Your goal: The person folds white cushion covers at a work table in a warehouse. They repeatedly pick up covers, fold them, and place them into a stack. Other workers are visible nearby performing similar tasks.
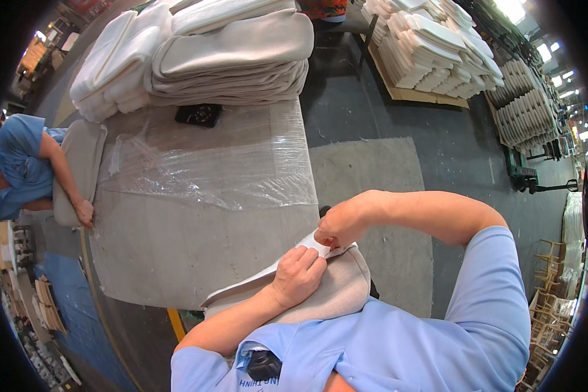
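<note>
A light grey fabric cushion (343,281) with a rounded end lies against my body at the table's near edge. Along its upper side runs a white strip (313,243), perhaps lining or padding. My left hand (298,276) is closed on the edge by that strip, its forearm lying across the cushion. Just beyond it, at the cushion's far right corner, my right hand (341,225) pinches the same edge with bent fingers. The two hands nearly touch. What lies under the right fingertips is hidden.
Clear plastic film (209,176) covers part of the grey table (170,251). Stacked grey covers (235,59), white pads (121,62) and a black phone-like object (198,115) occupy its far end. At left, a co-worker (29,163) holds another cushion (78,173). A pallet jack (522,173) stands right.
</note>
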